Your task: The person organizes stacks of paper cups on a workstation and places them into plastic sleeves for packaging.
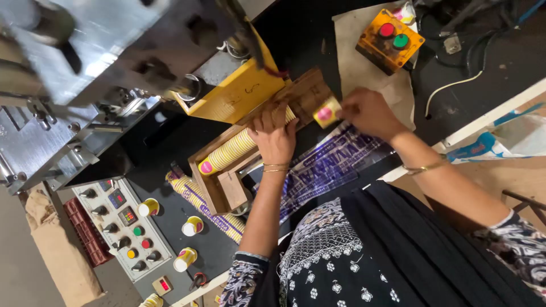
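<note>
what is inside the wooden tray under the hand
A long nested stack of yellow paper cups lies inside the wooden tray. The left hand covers its far end, so that part cannot be seen.
</note>
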